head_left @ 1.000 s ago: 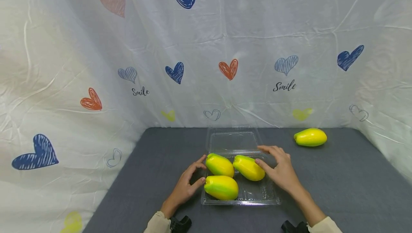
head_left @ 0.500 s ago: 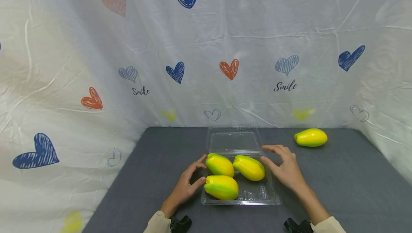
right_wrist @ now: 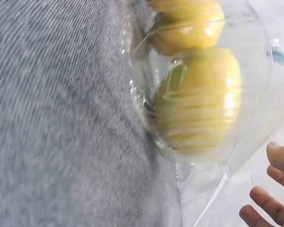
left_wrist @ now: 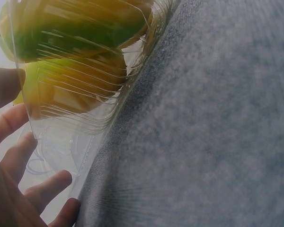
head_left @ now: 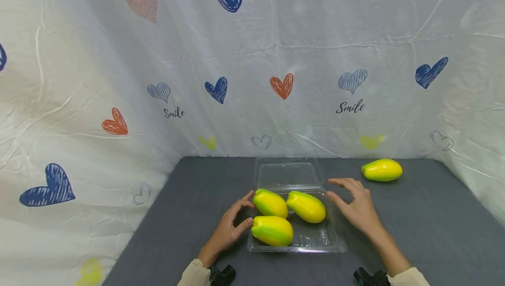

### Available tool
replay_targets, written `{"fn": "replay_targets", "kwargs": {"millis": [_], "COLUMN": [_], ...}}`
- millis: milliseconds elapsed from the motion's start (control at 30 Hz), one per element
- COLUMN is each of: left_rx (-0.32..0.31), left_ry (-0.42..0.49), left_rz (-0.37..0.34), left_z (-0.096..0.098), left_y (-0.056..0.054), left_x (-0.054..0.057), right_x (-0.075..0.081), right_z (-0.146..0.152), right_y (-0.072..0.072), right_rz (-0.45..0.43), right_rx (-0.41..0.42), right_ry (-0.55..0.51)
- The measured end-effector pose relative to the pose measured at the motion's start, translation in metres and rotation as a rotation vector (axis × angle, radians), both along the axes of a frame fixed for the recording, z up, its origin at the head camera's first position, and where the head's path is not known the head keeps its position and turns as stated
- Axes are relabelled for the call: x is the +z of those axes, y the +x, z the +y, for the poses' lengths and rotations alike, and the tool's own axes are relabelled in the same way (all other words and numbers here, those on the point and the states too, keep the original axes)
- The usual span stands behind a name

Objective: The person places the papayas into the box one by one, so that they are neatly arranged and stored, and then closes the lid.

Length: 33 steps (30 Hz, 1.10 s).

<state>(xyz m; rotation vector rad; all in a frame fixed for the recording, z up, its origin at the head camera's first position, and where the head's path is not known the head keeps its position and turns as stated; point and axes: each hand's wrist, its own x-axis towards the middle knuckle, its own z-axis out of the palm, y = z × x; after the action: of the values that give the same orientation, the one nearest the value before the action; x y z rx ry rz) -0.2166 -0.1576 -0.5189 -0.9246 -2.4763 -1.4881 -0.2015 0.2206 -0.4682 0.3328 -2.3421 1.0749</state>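
A clear plastic clamshell box (head_left: 315, 235) lies with its lid (head_left: 289, 174) folded back. Three yellow-green papayas sit in it: one at the back left (head_left: 270, 202), one at the front left (head_left: 272, 230) and one at the back right (head_left: 307, 207). My left hand (head_left: 226, 231) rests against the box's left side. In the left wrist view its fingertips (left_wrist: 19, 113) touch the clear wall, fingers spread. Just off the right side, my right hand (head_left: 359, 207) holds nothing. The right wrist view shows its spread fingers (right_wrist: 270, 203) apart from the wall.
Another papaya (head_left: 382, 170) lies on the dark grey tablecloth (head_left: 426, 216) at the back right. Behind the table hangs a pale curtain (head_left: 307, 49) printed with hearts.
My right hand has drawn away to the right from the back-right papaya, and its fingertips now stand outside the box. The left hand and the papayas keep their places.
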Motion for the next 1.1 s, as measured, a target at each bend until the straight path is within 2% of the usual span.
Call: {"fn": "replay_targets", "kwargs": {"millis": [667, 1100], "left_rx": [-0.011, -0.002], "left_ry": [-0.009, 0.003], "left_rz": [0.037, -0.025], "left_z": [-0.002, 0.0], "left_y": [0.0, 0.0], "left_x": [-0.001, 0.001], "right_x": [-0.01, -0.01], "right_z": [0.028, 0.04], "right_y": [-0.004, -0.005], "right_rz": [-0.037, -0.06], "right_rx": [-0.05, -0.074], "right_ry": [0.021, 0.043]}}
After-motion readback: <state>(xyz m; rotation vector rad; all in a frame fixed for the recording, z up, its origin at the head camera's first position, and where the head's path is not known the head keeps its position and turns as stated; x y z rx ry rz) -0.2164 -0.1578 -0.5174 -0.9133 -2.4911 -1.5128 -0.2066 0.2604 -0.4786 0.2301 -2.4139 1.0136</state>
